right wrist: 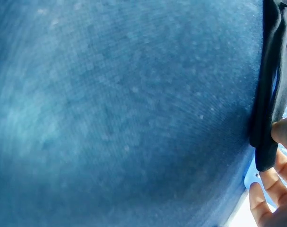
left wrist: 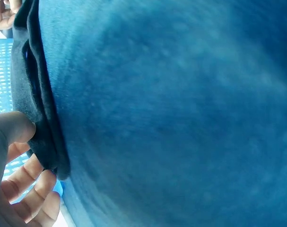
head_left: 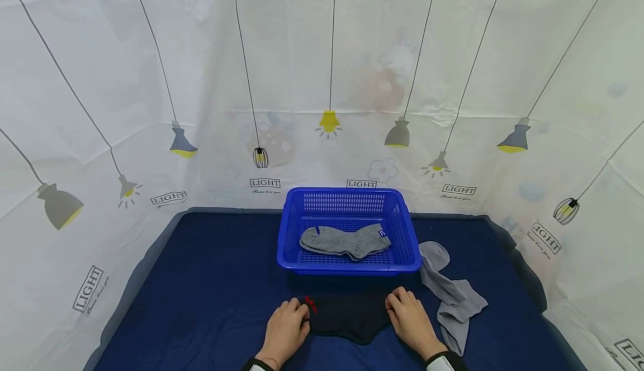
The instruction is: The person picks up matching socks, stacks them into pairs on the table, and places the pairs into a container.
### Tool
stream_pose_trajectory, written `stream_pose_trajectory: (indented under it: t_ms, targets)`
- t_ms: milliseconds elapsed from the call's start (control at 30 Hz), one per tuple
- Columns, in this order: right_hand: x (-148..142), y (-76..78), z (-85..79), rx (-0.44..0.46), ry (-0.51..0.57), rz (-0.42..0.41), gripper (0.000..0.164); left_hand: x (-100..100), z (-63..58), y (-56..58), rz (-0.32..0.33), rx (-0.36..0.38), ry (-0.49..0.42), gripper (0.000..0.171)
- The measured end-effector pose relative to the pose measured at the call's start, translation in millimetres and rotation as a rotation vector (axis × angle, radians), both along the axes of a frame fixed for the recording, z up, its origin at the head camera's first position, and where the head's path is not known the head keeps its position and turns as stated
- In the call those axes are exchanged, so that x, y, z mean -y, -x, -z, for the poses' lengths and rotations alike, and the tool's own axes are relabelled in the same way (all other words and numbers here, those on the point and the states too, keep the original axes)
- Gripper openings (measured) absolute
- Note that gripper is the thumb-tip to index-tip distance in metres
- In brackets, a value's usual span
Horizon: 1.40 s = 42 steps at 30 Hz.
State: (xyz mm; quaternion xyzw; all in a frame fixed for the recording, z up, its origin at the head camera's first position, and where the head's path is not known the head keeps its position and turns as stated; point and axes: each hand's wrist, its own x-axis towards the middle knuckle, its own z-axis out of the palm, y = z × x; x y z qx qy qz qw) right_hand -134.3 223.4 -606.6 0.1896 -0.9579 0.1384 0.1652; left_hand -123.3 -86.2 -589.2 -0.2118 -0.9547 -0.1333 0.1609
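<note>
A pair of black socks [head_left: 347, 315] with a red mark at one end is stretched sideways in front of the basket, one sock lying against the other. My left hand [head_left: 287, 328] pinches the red-marked end between thumb and fingers; the left wrist view shows the thumb on the dark fabric [left wrist: 27, 94]. At the opposite end, my right hand [head_left: 411, 322] pinches the socks in the same way. In the right wrist view the thumb presses the black fabric [right wrist: 268, 109] near its tip, with fingers behind it.
A blue plastic basket [head_left: 349, 269] stands at the back middle with grey socks [head_left: 344, 241] inside. Loose light-grey socks [head_left: 455, 295] lie crumpled to the right, close to my right hand. Dark blue cloth [head_left: 216, 298] covers the table, and white lamp-printed sheeting [head_left: 302, 69] encloses it.
</note>
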Motion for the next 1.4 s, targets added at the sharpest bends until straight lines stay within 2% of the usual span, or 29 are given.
stream_pose_trajectory:
  t_ms: [133,333,567,833,933,1067,1233,1400]
  targets:
    - [2,2.4,3.7,-0.010,0.025,0.004,0.023,1,3.7,2.2,-0.013,0.018,-0.004,0.018]
    - [4,1.8,4.9,0.002,0.019,0.019,0.023,2,10.1,3.5,-0.021,-0.008,-0.012,0.019]
    - [10,-5.5,-2.8,-0.022,0.005,0.018,0.023,3,2.5,1.9,-0.023,0.034,-0.038,0.015]
    - [27,-16.4,-10.0,-0.008,0.034,-0.092,0.022,3,-8.3,7.7,-0.102,-0.002,-0.079,0.014]
    - [33,-19.0,-10.5,-0.016,0.041,-0.130,0.023,4,-7.4,10.1,-0.125,0.010,-0.074,0.015]
    - [40,-21.6,-10.9,-0.018,0.039,-0.177,0.024,5,-5.1,11.4,-0.124,0.015,-0.065,0.016]
    - [44,-23.9,-9.6,0.029,0.036,-0.219,0.023,6,-2.6,12.6,-0.120,0.026,-0.051,0.018]
    - [45,-24.7,-6.9,0.070,0.021,-0.243,0.021,7,4.2,16.2,-0.124,0.066,-0.025,0.020]
